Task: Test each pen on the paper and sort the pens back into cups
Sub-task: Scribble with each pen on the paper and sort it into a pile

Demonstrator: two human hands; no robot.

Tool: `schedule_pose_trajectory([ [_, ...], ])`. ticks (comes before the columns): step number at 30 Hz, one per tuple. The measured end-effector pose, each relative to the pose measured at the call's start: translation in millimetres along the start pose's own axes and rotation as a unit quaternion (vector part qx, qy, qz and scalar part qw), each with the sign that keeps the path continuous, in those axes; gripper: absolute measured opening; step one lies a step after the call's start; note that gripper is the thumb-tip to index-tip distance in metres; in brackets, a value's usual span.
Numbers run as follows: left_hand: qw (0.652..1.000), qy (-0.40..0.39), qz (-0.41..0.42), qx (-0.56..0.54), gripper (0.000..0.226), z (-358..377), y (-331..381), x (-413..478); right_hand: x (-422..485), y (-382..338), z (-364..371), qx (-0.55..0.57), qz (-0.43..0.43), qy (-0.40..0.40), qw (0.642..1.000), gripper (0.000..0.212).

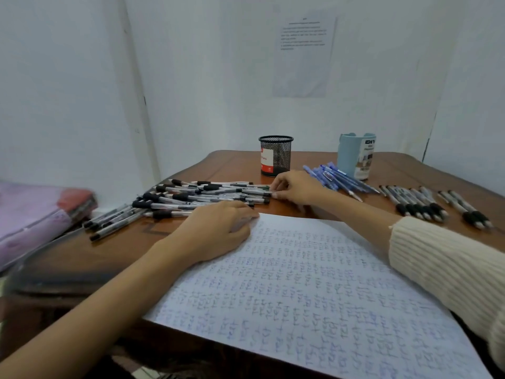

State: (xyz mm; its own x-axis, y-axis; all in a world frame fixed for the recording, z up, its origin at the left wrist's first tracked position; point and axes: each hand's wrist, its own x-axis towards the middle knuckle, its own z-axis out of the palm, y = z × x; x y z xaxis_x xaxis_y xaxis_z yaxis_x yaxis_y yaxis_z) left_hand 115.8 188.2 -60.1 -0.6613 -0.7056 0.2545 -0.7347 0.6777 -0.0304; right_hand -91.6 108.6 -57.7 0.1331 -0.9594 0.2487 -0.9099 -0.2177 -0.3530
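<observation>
A large sheet of paper [314, 283] covered in pen scribbles lies on the wooden table [114, 250]. My left hand [216, 231] rests on its top left corner, fingers loosely curled. A pile of black-grip pens [191, 198] lies behind that hand. My right hand [295, 187] reaches to the pile's right end and pinches the tip of one pen there. A black mesh cup [275, 155] and a light blue cup [356, 155] stand at the back. Blue pens [336, 176] lie beside the blue cup.
More black-grip pens [418, 201] lie in a row at the right, with two more pens [467, 209] further right. A pink cloth bundle [35, 214] sits off the table's left edge. White walls close in behind, with a printed sheet [303, 53] taped up.
</observation>
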Motion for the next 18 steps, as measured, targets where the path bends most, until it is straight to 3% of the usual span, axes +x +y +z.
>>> schedule_pose_trajectory([
  [4,1.0,0.004,0.004,-0.001,0.04,0,-1,-1,-10,-2,-12,0.223,0.048,0.06,0.972,0.013],
  [7,1.0,0.003,0.005,0.001,0.041,1,-2,0,-19,-6,-29,0.42,0.108,0.142,0.89,0.005],
  [9,1.0,-0.001,0.004,0.003,0.041,1,-2,0,-24,-2,-39,0.468,0.132,0.217,0.846,0.013],
  [12,1.0,-0.006,0.004,0.001,0.042,1,-1,0,-35,6,-49,0.476,0.148,0.289,0.817,0.022],
  [15,1.0,-0.007,0.0,-0.002,0.042,1,-1,0,-54,2,-53,0.528,0.169,0.25,0.794,0.009],
  [18,1.0,-0.007,-0.005,-0.005,0.041,2,-2,0,-73,-9,-53,0.554,0.184,0.138,0.8,0.019],
])
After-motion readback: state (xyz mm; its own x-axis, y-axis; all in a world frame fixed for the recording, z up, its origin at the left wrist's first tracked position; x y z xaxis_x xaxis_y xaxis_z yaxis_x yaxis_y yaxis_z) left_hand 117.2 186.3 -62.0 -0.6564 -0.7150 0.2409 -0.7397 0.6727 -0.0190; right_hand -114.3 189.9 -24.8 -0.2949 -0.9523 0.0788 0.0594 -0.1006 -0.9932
